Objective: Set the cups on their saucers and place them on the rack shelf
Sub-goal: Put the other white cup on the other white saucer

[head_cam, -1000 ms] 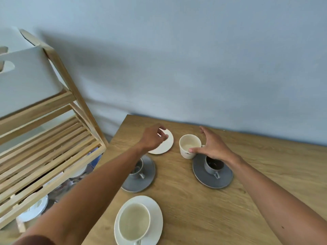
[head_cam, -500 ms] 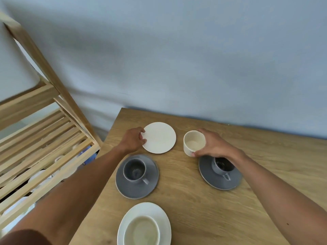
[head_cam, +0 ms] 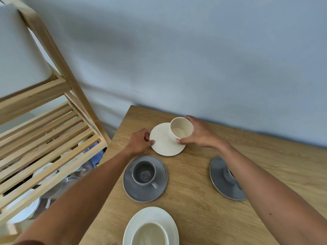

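Observation:
My right hand (head_cam: 200, 133) grips a cream cup (head_cam: 180, 129) and holds it over the right part of a cream saucer (head_cam: 163, 143) near the table's far left corner. Whether the cup rests on the saucer I cannot tell. My left hand (head_cam: 140, 141) pinches the saucer's left rim. A grey cup (head_cam: 144, 173) stands on a grey saucer (head_cam: 131, 190) closer to me. A second grey cup on its grey saucer (head_cam: 218, 177) lies to the right, partly hidden by my right forearm. A white cup (head_cam: 150, 235) sits on a white saucer (head_cam: 155, 215) at the near edge.
A wooden slatted rack (head_cam: 53, 131) stands left of the wooden table (head_cam: 194, 200), with a white bin (head_cam: 19, 55) on its upper shelf. Plates and other dishes (head_cam: 23, 211) show below the slats. A blue-grey wall runs behind the table.
My right hand lifted the cream cup from the table and carried it left over the cream saucer. My left hand shifted to pinch the saucer's left rim. The view dropped slightly.

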